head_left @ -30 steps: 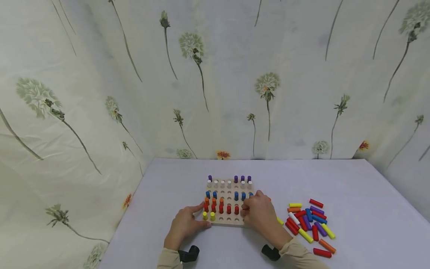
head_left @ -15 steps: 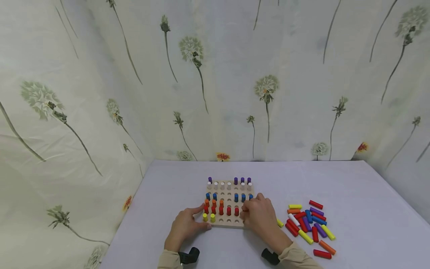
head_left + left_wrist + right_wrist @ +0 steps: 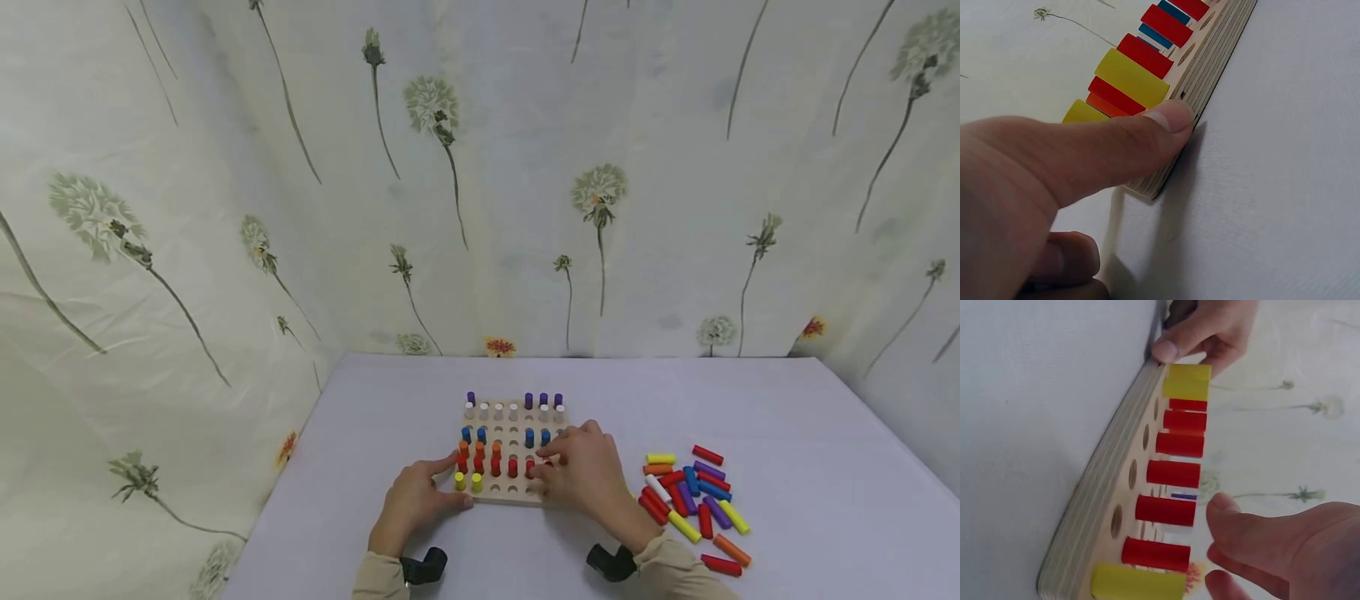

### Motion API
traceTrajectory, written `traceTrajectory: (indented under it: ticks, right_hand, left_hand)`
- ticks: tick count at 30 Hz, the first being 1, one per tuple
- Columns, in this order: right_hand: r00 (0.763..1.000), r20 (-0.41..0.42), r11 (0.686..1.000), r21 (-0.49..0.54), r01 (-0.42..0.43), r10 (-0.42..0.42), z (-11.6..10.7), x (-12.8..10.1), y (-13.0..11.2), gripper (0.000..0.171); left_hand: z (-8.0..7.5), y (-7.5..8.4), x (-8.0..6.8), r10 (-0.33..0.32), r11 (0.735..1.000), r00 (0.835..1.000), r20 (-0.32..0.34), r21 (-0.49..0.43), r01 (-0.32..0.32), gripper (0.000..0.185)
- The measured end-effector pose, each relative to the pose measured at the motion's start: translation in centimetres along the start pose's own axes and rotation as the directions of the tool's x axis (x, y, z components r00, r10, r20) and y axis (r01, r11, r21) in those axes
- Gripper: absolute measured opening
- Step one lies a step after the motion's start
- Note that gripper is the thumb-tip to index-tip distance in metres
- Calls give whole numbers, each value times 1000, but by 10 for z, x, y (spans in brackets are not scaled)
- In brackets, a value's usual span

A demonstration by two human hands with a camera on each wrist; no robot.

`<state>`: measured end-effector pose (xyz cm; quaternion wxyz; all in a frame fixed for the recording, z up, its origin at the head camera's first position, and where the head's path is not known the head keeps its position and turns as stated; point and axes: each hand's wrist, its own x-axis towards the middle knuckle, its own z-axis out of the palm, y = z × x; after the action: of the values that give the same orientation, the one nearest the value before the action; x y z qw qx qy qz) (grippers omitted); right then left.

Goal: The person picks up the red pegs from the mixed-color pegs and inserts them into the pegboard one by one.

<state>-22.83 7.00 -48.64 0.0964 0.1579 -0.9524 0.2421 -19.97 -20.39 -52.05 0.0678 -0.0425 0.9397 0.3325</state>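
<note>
Wooden board point(image 3: 506, 437) partly hidden by right hand point(image 3: 588, 467), fingers parted; left hand point(image 3: 412, 500) grips corner

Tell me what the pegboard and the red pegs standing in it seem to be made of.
The pegboard looks like plywood, pale and smooth: its edge shows stacked layers. The red pegs look smooth and fairly matte, perhaps painted wood; no grain shows, so plastic is possible too.

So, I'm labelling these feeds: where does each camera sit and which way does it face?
Head: worn on the head, facing forward and down at the pegboard; left hand, right hand and sleeves show.
Left wrist: on that wrist, facing the pegboard's corner; left hand shows.
Right wrist: on that wrist, facing along the pegboard's near edge; both hands show.
Wrist views share the left thumb.
</note>
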Motion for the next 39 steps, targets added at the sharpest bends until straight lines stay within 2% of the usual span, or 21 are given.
traceTrajectory:
  ticks: [6,13,18,22,29,35,39]
  right_hand:
    - [1000,5,999,21,24,-24,-32,-1,20,19]
    - [994,108,999,-31,40,-37,-74,-11,66,14]
    - [986,168,999,-28,22,-18,-90,-17,90,13]
    - [972,235,1000,-15,7,-4,-91,-20,100,18]
    - [924,381,998,65,-6,-19,-80,-27,110,30]
    - [902,431,996,63,-67,33,-68,-33,119,31]
    - [903,430,996,74,-54,16,-63,-34,125,30]
  left_hand:
    - [1,1,1,-16,1000,1000,-3,-19,16,76]
    - [2,3,2,-8,1000,1000,1,-20,8,76]
    - [0,3,2,-12,1000,1000,-9,-10,12,76]
    - [-1,2,1,-12,1000,1000,-8,-5,12,76]
    - [-1,3,1,-34,999,999,0,-18,34,76]
    - [1,2,0,-48,999,999,7,-9,48,77]
    - [0,1,0,-56,998,998,6,-7,56,77]
